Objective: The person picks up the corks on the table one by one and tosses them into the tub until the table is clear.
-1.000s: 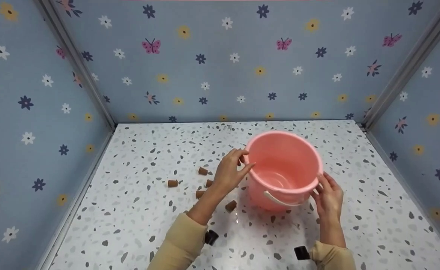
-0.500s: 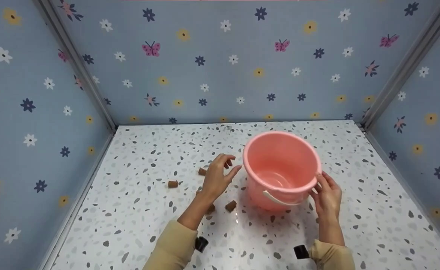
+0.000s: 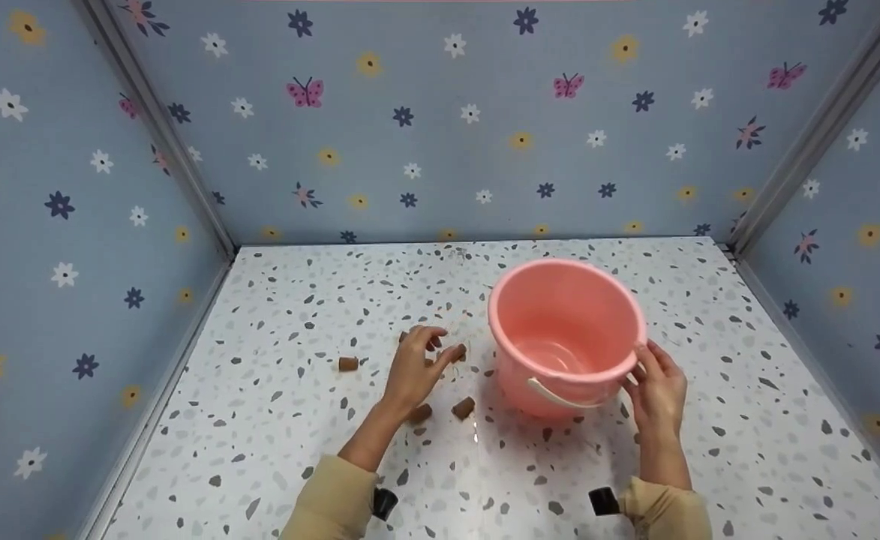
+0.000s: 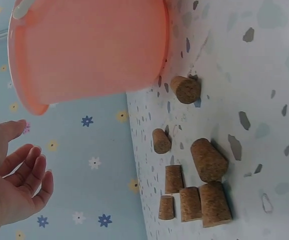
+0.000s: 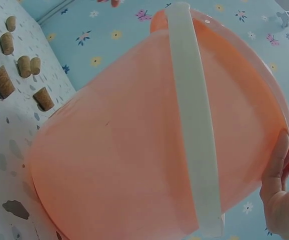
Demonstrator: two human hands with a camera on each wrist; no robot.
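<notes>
A pink plastic bucket point(image 3: 567, 315) with a white handle point(image 3: 560, 395) stands at the right of the speckled table, its mouth tipped toward me. My right hand point(image 3: 660, 386) holds its rim at the near right, the thumb over the edge and the fingers on the outer wall. To the left of the bucket, my left hand point(image 3: 411, 367) is above several brown tapered corks point(image 4: 209, 160), fingers loosely bent and nothing between them. That hand hides part of the group in the head view; the left wrist view shows the corks lying close together, one cork point(image 4: 186, 89) nearest the bucket's base.
One cork point(image 3: 348, 364) lies apart at the left. Small brown crumbs dot the table point(image 3: 289, 435) near the bucket. Blue flowered panels point(image 3: 440, 150) enclose the table at the back and both sides.
My left hand has come away from the bucket's left rim and moved left and toward me, over the corks. A cork and crumbs now show beside the bucket. My right hand stays on the rim.
</notes>
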